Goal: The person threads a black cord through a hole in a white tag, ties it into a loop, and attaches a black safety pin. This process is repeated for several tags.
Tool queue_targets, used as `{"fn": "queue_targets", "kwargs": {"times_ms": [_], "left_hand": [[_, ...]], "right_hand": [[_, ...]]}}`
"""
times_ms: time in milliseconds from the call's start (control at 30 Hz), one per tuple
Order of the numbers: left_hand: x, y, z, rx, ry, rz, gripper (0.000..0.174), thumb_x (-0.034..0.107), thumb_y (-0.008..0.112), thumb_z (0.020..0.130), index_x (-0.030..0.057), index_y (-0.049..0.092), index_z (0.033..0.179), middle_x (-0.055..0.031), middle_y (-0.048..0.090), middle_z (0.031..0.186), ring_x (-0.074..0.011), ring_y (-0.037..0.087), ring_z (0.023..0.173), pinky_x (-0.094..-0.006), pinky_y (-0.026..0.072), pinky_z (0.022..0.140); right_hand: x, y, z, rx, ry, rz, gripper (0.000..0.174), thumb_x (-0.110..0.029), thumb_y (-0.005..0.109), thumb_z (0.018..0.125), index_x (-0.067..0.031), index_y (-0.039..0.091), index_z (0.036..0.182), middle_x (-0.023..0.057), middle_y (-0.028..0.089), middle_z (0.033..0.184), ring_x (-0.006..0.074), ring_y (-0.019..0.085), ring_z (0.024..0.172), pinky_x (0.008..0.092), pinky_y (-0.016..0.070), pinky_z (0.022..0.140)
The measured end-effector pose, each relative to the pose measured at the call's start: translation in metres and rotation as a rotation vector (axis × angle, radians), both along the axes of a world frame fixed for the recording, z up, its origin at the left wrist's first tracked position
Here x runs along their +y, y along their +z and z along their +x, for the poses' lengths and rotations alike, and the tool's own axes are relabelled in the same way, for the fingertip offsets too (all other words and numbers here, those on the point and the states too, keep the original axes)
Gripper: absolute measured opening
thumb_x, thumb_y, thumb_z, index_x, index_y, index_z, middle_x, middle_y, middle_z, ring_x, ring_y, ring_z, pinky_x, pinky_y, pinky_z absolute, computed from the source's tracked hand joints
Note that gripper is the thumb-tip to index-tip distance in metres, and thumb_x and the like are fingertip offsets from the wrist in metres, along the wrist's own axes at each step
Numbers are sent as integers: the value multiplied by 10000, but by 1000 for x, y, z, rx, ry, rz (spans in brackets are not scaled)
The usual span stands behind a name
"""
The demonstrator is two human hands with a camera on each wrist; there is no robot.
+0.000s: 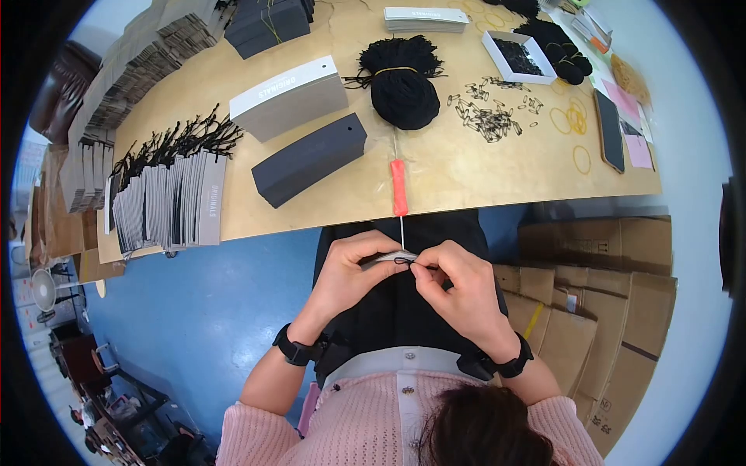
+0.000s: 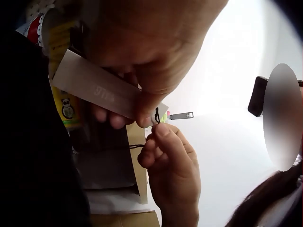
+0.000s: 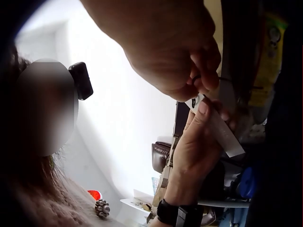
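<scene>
Loose dark hair (image 1: 489, 431) and a pink open-knit sweater (image 1: 350, 419) lie nearest the camera, at five and six o'clock if the working hands mark the dial's centre. From the left, at half past nine, a row of narrow grey card tags (image 1: 163, 206) stands on the pale wooden surface (image 1: 482, 182), twisted black cords trailing one way, presumably against tangling. At eleven sit a squared off-white card stack (image 1: 291, 105) and a matt charcoal card block (image 1: 311, 161), edges aligned, probably for easy picking. The left hand (image 1: 346, 272) pinches a smooth pale-grey card strip (image 2: 90, 87) at the dial's centre, its end angled toward the other hand, seemingly for steadiness. At twelve, a slim red-handled metal tool (image 1: 399, 186) lies below a soft, round black cord hank (image 1: 404, 101). The right hand (image 1: 462, 283) pinches a thin black cord (image 2: 157, 115), looped at the strip's end; whether it passes through a hole, I cannot tell. At one, small dark wire pins (image 1: 489, 120) scatter beside a shallow white box (image 1: 532, 78), perhaps within easy reach; at two come stretchy yellow rubber bands (image 1: 576, 114) and a flat black phone (image 1: 610, 132); at half past three, brown corrugated boxes (image 1: 614, 233).
</scene>
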State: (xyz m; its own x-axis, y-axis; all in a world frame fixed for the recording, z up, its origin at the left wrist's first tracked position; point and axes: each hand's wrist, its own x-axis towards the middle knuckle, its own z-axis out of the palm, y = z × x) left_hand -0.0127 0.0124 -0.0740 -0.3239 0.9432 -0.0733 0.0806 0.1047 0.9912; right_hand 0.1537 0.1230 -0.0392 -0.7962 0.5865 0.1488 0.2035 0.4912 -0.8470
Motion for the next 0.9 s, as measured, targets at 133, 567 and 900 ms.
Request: {"fn": "queue_targets", "kwargs": {"times_ms": [133,567,900], "left_hand": [[0,0,-4,-29,-30,61,158,-17,754,834,4,738,989,-56,712,889,-111,665,808,-245,520,703],[5,-7,-10,18,-75,107,170,11,758,842,25,764,1011,-78,746,927,-132,692,827,-252,530,720],[0,-12,-3,-99,-31,22,179,25,768,832,31,761,1011,-61,732,870,-129,673,759,-246,511,668]], "right_hand": [[-5,-3,-1,37,-27,143,162,-42,757,795,-63,614,870,64,605,760,231,609,611,338,477,562],[-6,-12,-3,93,-27,391,198,15,768,761,-57,611,859,48,613,734,192,596,550,319,442,548],[-5,-11,-1,93,-24,298,183,-3,754,766,-59,602,851,83,600,747,264,596,616,350,466,570]]}}
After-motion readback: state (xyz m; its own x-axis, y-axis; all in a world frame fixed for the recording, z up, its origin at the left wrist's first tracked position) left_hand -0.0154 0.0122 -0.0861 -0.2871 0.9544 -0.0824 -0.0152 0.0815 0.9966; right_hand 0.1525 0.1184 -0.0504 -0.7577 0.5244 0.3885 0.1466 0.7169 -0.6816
